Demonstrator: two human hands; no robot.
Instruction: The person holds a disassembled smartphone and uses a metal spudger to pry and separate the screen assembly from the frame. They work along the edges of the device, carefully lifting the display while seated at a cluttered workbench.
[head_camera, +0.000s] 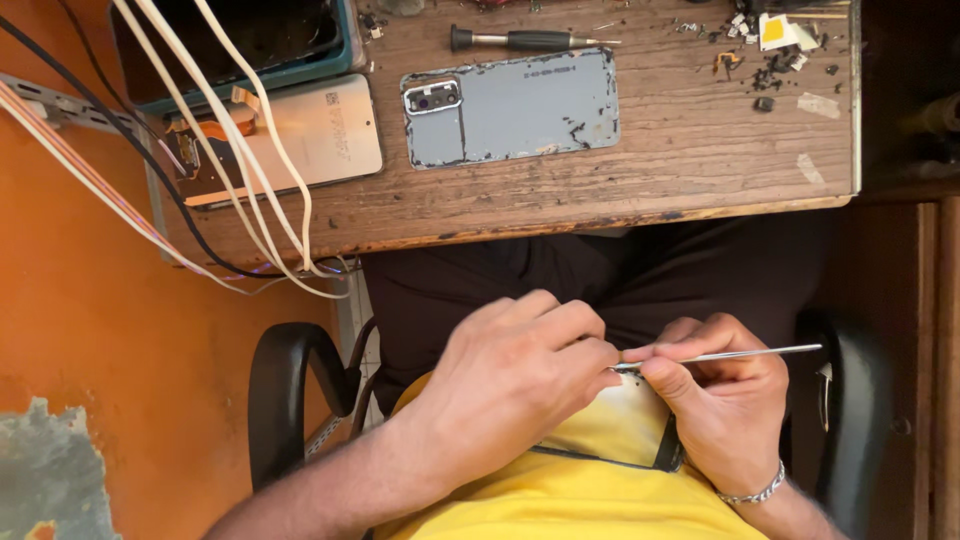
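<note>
- Closest in, the left hand (510, 375) is curled over the top edge of a phone (615, 425) held in the lap, fingers folded down and pinching at that edge.
- The phone lies face up with a pale, yellowish screen, its dark rim showing at the lower edge, against a yellow shirt (560, 500).
- The right hand (725, 400) cups the phone's right side and is closed round a thin metal tool (730, 354), thumb and forefinger gripping it near the tip.
- That tool runs nearly level, handle end out to the right, tip meeting the phone's top edge just where the left fingertips are.
- A metal bracelet (752, 493) sits on the right wrist.
- Beneath and beside the hands, dark trousers and the black arms of a chair (285, 385).
- Further out, the wooden bench (680, 160), scuffed and worn.
- On it, a grey back cover (520, 108) lying flat, camera window to the left, glue traces round its rim.
- Left of it, a second phone body (320, 130) with an orange flex strip, crossed by white cables (240, 150) that hang over the bench edge.
- At the far edge, a black-handled screwdriver (525, 40) lying flat, and to the right a scatter of small parts (770, 45).
- Far left corner, a teal-edged tray (250, 45).
</note>
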